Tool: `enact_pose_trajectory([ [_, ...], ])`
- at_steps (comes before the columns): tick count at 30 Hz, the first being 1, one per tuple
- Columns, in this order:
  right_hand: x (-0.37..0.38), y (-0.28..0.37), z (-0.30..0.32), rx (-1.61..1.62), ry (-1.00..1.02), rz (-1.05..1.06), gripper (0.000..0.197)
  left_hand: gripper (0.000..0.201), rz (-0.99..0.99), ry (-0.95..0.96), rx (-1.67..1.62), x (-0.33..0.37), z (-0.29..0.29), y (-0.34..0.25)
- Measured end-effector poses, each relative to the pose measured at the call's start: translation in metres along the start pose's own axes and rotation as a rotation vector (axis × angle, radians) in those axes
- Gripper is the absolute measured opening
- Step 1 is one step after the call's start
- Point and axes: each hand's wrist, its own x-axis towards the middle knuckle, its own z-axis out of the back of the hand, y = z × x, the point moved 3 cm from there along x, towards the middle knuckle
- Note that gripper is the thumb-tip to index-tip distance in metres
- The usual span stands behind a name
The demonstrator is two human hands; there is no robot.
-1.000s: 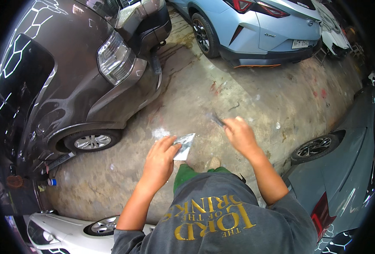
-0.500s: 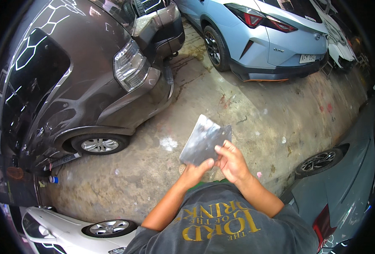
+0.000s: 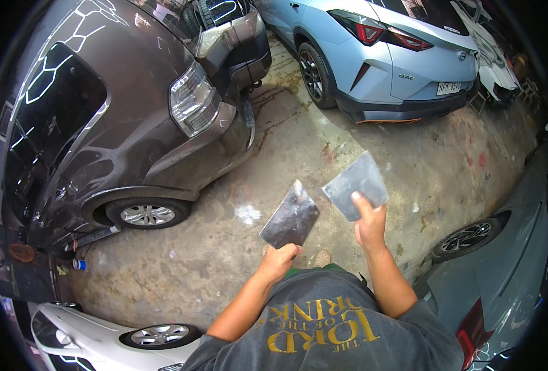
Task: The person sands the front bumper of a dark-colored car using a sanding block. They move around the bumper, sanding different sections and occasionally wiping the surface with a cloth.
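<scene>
My left hand (image 3: 277, 262) is closed round the near end of a dark, smeared rectangular putty spreader (image 3: 290, 217). A small dark piece shows by its fingers, and the plate's far corner points up and away. To the right, my right hand (image 3: 371, 224) grips a thin grey putty spreader (image 3: 356, 183), its thumb pressed flat on the upper face. This pale, scuffed sheet widens toward its far edge. Both plates are held in the air over the floor, apart from each other. The fingers under the right sheet are hidden.
A dark brown vehicle (image 3: 131, 142) stands at left, a light blue car (image 3: 379, 68) at the far side. A grey-green car (image 3: 503, 272) is at right, a white car (image 3: 100, 328) at near left. The stained concrete floor (image 3: 224, 266) lies between them.
The two plates overlapped with my hands close together; now they are apart. My right hand has moved up and right with the grey spreader, while my left has stayed low with the dark one.
</scene>
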Motion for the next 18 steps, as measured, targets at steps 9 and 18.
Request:
enact_pose_trajectory([
  [9, -0.055, 0.049, -0.099, -0.772, 0.617, 0.876, 0.045, 0.042, -0.234, 0.097, 0.011, 0.000, 0.003, -0.025],
  [18, -0.019, 0.013, -0.074, -0.840, 0.466, 0.715, 0.051, 0.058, -0.228, -0.090, -0.149, -0.040, -0.002, -0.029],
])
